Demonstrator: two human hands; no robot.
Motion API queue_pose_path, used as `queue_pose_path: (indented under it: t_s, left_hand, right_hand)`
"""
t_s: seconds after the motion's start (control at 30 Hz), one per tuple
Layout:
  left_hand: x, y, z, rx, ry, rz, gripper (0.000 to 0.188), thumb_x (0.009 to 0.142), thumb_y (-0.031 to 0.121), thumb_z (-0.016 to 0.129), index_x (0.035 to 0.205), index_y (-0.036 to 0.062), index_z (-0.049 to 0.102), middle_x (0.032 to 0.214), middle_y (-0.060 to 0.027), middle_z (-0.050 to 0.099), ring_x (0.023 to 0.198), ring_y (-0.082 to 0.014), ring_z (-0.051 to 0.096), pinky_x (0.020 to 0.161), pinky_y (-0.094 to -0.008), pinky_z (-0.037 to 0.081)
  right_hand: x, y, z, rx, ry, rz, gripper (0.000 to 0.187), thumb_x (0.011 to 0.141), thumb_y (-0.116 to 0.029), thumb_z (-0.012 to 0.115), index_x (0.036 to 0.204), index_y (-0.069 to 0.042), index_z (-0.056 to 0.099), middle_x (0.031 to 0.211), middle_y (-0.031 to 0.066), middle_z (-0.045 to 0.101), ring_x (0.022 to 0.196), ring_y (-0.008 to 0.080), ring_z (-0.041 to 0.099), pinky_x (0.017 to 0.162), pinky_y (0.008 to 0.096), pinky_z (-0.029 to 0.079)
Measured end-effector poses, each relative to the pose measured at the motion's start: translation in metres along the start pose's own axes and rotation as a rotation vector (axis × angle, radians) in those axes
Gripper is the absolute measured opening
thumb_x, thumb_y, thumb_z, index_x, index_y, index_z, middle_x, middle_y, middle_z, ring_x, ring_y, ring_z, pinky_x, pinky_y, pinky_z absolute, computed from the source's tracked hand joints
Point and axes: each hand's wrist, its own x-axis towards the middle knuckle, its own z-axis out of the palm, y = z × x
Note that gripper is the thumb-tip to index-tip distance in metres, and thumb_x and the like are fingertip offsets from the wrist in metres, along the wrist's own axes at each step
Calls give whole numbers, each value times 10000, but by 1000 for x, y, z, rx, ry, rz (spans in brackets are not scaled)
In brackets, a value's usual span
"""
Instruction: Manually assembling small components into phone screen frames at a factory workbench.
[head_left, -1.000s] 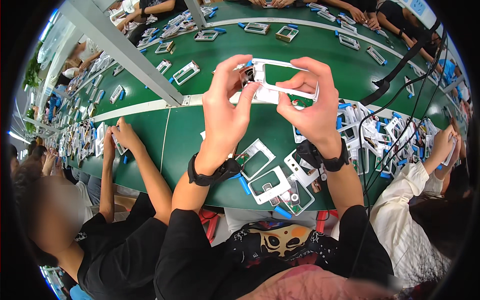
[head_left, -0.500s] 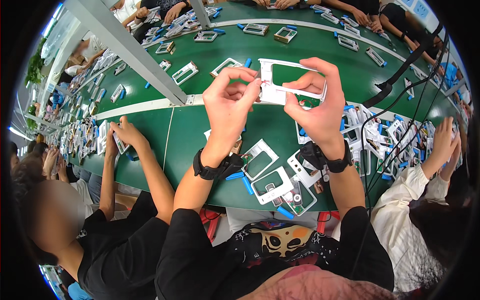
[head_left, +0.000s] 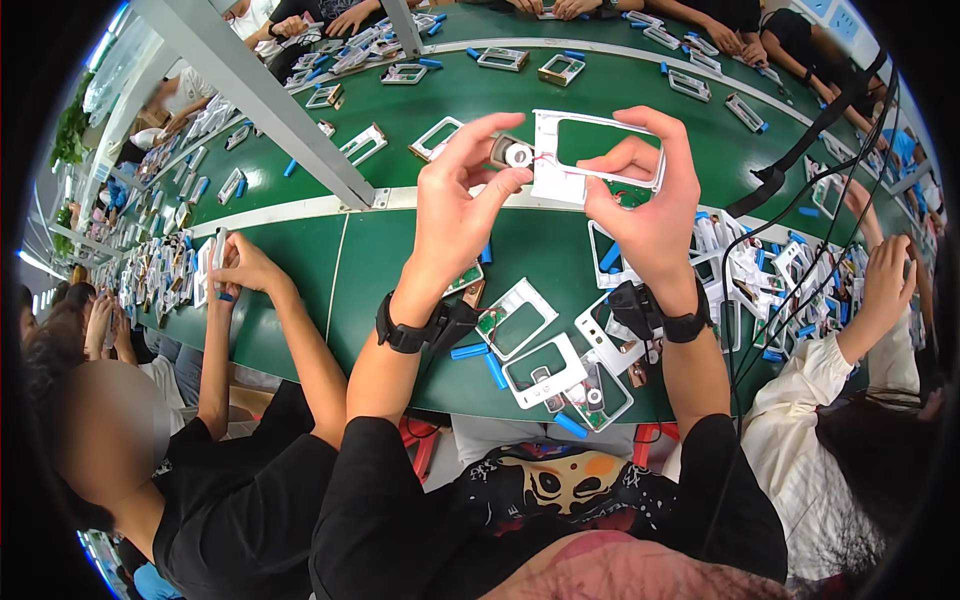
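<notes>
Raised over the table, my right hand [head_left: 648, 215] grips a white plastic frame housing [head_left: 560, 186] with a large rectangular opening, fingers and thumb around its right part. My left hand [head_left: 460, 195] has a small speaker [head_left: 517, 156], dark-rimmed with a round pale centre, between thumb and index finger. The speaker sits just left of the frame, with a thin red wire [head_left: 543, 157] running between them. Below my hands, several similar white frames [head_left: 552, 362] lie on the table, some with speakers and blue cylindrical cells [head_left: 496, 371].
A heap of white housings [head_left: 735, 285] lies right of my right forearm. Black cables [head_left: 800, 260] hang on the right. A grey metal post [head_left: 270, 100] slants down at left. Across a pale rail, the green belt [head_left: 480, 85] carries scattered housings. Co-workers' hands [head_left: 255, 265] work at left, right and far side.
The speaker, mostly hidden before, now shows between my left fingers, which have spread wider. The frame and my right hand have shifted slightly right. Housings on the far belt have moved left.
</notes>
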Motion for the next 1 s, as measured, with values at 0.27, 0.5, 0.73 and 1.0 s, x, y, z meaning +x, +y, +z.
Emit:
queue_pose_path:
  t_s: [0.27,0.5,0.73,1.0]
  left_hand:
    - [2,-14,-4,137,118,218,279,793,11,704,1065,-36,662,879,-103,684,768,-138,658,677,-256,533]
    - [0,-8,-5,334,159,331,207,777,29,722,977,-23,709,823,-98,682,692,-124,632,588,-247,496]
    - [1,-9,-3,292,176,331,230,782,27,718,1008,-11,710,813,-92,679,669,-115,615,573,-242,487]
    - [1,-5,-2,231,177,201,230,794,28,705,1019,-21,704,797,-88,673,695,-116,633,599,-239,507]
  right_hand:
    - [-1,2,3,-24,-37,-23,545,692,87,645,1183,-34,441,762,81,643,800,177,690,713,259,537]
    - [-4,7,8,-53,-55,-34,549,702,111,625,1192,-35,425,775,68,615,837,165,675,711,237,520]
    - [-5,8,12,73,13,50,554,689,81,660,1185,-37,443,763,92,651,803,198,702,708,272,552]
    - [-4,15,13,-10,12,-100,559,691,86,661,1189,-38,440,766,92,651,807,199,702,724,273,556]
